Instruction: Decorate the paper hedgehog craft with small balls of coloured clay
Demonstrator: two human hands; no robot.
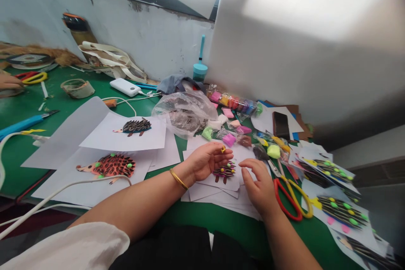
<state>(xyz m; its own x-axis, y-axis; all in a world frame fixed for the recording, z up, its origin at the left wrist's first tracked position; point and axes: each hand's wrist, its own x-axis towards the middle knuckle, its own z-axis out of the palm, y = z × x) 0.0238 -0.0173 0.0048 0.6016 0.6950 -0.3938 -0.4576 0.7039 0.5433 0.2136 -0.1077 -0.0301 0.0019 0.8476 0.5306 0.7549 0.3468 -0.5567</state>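
My left hand [207,161] is turned palm up over a stack of white paper [202,192], fingers stretched out, a gold bangle [179,179] at its wrist. A small yellow bit [223,149] shows at its fingers; whether it is a ring or clay I cannot tell. Just below the fingers lies a hedgehog picture [225,170] with dark seed-like spines and yellow dots, partly hidden by that hand. To its right, my right hand [258,183] hovers with thumb and forefinger apart, nothing visible in it. Red-and-yellow-handled scissors [289,194] lie beside the right hand.
Several wrapped clay packets [229,139] and a plastic bag of seeds [186,120] lie behind the hands. Finished-looking hedgehog sheets [341,211] are stacked at right, others [110,165] at left. A white cable [63,190] crosses the left side. Another person's hand [9,84] is far left.
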